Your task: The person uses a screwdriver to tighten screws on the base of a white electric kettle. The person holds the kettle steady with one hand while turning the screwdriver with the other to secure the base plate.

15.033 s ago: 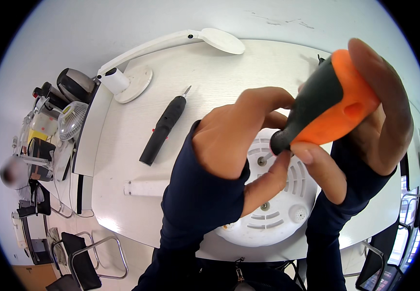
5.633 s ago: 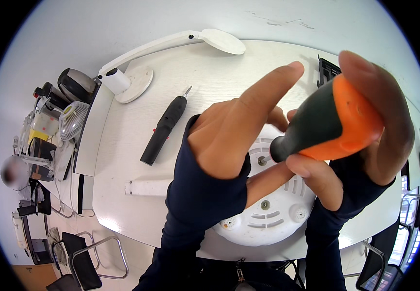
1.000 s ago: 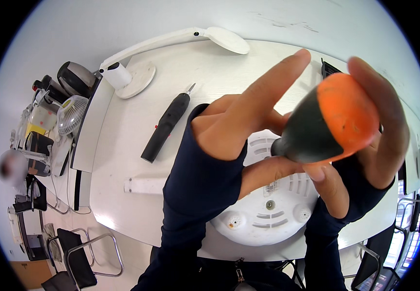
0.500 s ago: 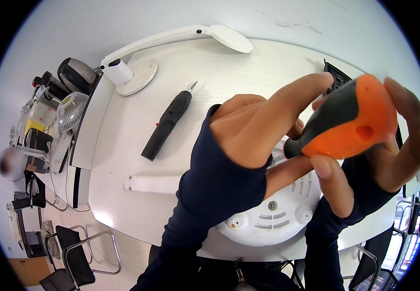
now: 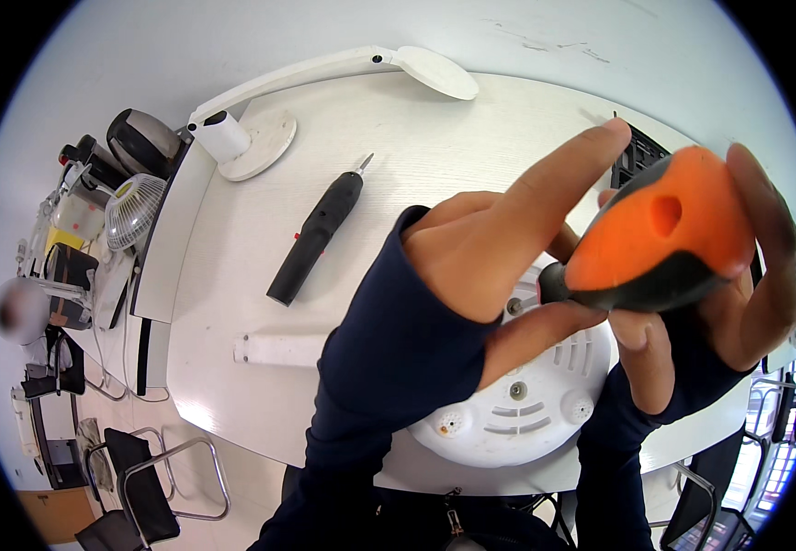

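Observation:
A screwdriver with a fat orange and black handle (image 5: 664,243) is raised close in front of me, at the right. My right hand (image 5: 756,266) grips the handle's broad end, its thumb below and fingers around the far side. The handle's narrow neck sits between the thumb and curled fingers of my left hand (image 5: 499,248), whose index finger stretches upward. The shaft and tip are hidden. Below my hands, a round white slotted base (image 5: 508,445) lies on the table, partly covered by my left arm. A white bar (image 5: 278,349) emerges left of my sleeve.
A black pen-shaped power screwdriver (image 5: 320,230) lies left of my hands on the white table (image 5: 232,404). Behind it stands a white desk lamp (image 5: 260,147). A black slotted tray (image 5: 638,161) is at the far right. Chairs (image 5: 145,487) stand beyond the table's left edge.
The screwdriver handle has turned about its length: its dimple has moved up and leftward, and the black grip now shows mainly underneath. Both hands have shifted only slightly.

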A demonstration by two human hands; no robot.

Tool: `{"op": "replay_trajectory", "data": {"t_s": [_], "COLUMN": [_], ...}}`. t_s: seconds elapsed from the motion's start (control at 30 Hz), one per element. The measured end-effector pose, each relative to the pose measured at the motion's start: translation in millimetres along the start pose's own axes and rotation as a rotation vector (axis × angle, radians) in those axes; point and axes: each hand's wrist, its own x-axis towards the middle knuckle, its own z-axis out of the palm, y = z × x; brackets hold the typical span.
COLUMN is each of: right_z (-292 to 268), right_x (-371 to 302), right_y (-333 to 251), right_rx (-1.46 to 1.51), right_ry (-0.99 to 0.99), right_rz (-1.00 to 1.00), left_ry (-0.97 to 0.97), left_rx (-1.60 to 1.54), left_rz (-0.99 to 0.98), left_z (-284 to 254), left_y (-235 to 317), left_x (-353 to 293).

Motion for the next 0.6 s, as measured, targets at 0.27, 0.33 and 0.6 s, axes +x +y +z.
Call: {"op": "replay_trajectory", "data": {"t_s": [0.27, 0.33, 0.6], "right_z": [-11, -13, -35], "right_x": [2, 5, 32], "right_y": [-2, -2, 23], "right_rx": [-0.037, -0.029, 0.163], "right_ry": [-0.053, -0.133, -0.523], "right_rz": [0.02, 0.01, -0.31], "left_ry": [0.041, 0.077, -0.084], "left_rx": [0.066, 0.058, 0.061], "left_rz": [-0.142, -0.139, -0.041], "left_z": [-7, -5, -7], "left_y": [37, 35, 32], "left_x": [12, 9, 11]}}
